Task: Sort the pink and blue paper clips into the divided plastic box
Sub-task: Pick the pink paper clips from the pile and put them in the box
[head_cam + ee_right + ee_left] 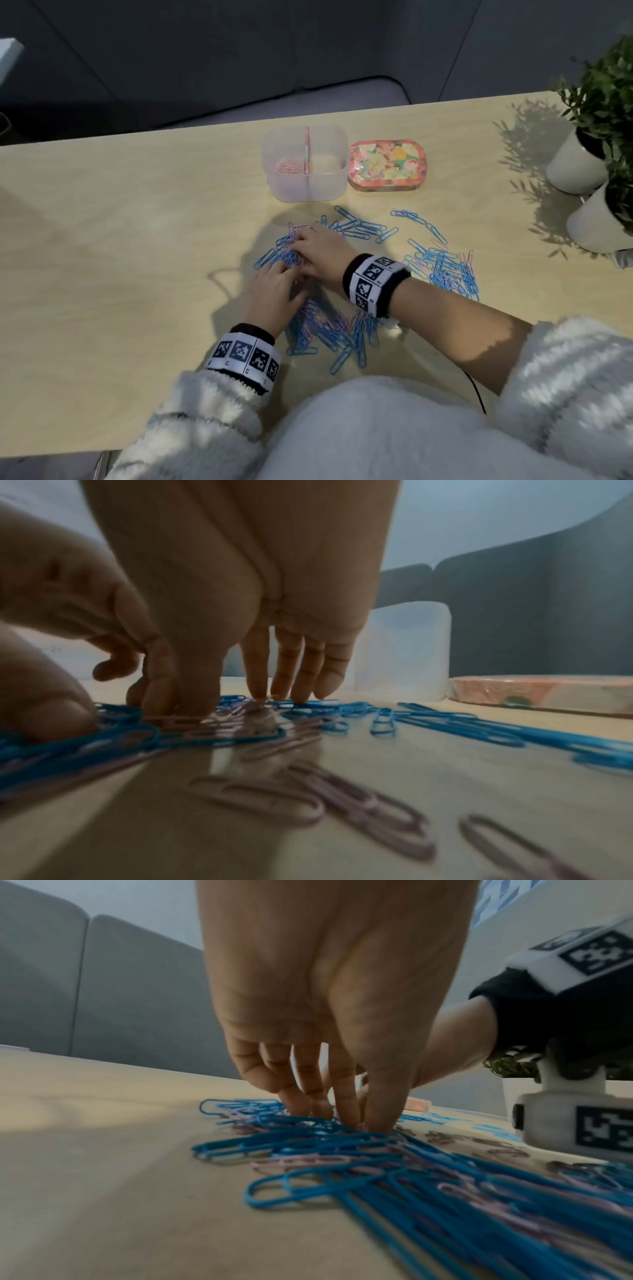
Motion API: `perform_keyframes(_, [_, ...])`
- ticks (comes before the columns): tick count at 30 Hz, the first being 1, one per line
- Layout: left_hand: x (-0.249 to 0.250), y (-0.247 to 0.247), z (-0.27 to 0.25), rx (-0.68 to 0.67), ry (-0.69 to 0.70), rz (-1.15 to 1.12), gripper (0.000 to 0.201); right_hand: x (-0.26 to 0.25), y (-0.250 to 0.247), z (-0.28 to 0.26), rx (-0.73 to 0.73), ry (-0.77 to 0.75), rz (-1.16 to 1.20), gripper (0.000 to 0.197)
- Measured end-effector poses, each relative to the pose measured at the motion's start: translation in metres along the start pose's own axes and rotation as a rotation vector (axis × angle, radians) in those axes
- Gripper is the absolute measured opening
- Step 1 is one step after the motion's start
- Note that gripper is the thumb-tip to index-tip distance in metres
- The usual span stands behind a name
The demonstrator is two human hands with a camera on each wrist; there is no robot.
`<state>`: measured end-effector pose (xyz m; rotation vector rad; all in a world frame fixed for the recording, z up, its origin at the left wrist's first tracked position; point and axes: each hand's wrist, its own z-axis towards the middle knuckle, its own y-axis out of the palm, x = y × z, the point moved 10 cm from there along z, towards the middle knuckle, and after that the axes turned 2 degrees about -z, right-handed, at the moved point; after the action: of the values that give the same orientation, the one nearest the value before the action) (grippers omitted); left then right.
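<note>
Blue and pink paper clips (329,329) lie mixed in a heap on the wooden table, with another heap (448,270) to the right and loose blue ones (359,226) further back. My left hand (284,270) and right hand (301,241) are side by side on the heap's far end, straight fingertips down on the clips (308,1139). In the right wrist view my right thumb and fingers (291,680) press on pink clips (212,721). The clear divided box (334,192) stands behind, pink clips (287,167) in its left compartment. I see nothing in its right compartment.
A floral tin (387,164) sits right of the box. Two white pots with green plants (579,164) stand at the table's right end. A grey sofa (102,68) is beyond the far edge. Loose pink clips (342,802) lie under my right wrist.
</note>
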<state>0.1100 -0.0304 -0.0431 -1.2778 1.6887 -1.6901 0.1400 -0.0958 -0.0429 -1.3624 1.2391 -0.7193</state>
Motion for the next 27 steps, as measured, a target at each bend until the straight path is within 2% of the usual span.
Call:
perform_keyframes(3, [-0.009, -0.003, -0.003, 0.017, -0.028, -0.014, 0.019, 0.001, 0.001, -0.002, -0.019, 0.011, 0.031, 0.029])
perform_keyframes(7, [-0.013, -0.002, -0.001, 0.011, -0.058, -0.024, 0.019, 0.026, 0.004, -0.014, -0.013, 0.165, 0.331, 0.012])
perform_keyframes(12, [-0.008, -0.013, -0.002, 0.1, -0.133, 0.005, 0.032, 0.054, -0.003, -0.037, 0.015, 0.272, 0.549, 0.007])
perform_keyframes(14, [0.001, -0.013, 0.001, 0.102, -0.086, -0.011, 0.033, 0.069, -0.011, -0.052, 0.074, 0.302, 0.589, 0.007])
perform_keyframes(16, [0.016, -0.008, 0.006, 0.073, 0.007, -0.028, 0.029, 0.085, -0.012, -0.068, 0.086, 0.334, 0.585, 0.006])
perform_keyframes(19, [0.035, 0.002, 0.015, 0.007, 0.076, -0.004, 0.023, 0.097, -0.002, -0.086, 0.003, 0.374, 0.464, 0.004])
perform_keyframes(21, [0.041, 0.008, 0.022, -0.041, 0.076, 0.008, 0.019, 0.099, 0.001, -0.09, -0.01, 0.396, 0.389, 0.007])
perform_keyframes(23, [0.041, 0.011, 0.028, -0.078, 0.054, -0.031, 0.015, 0.095, -0.005, -0.087, 0.046, 0.386, 0.35, 0.013])
perform_keyframes(27, [0.038, 0.007, 0.032, -0.07, 0.048, -0.151, 0.005, 0.073, -0.015, -0.066, 0.126, 0.288, 0.311, 0.018])
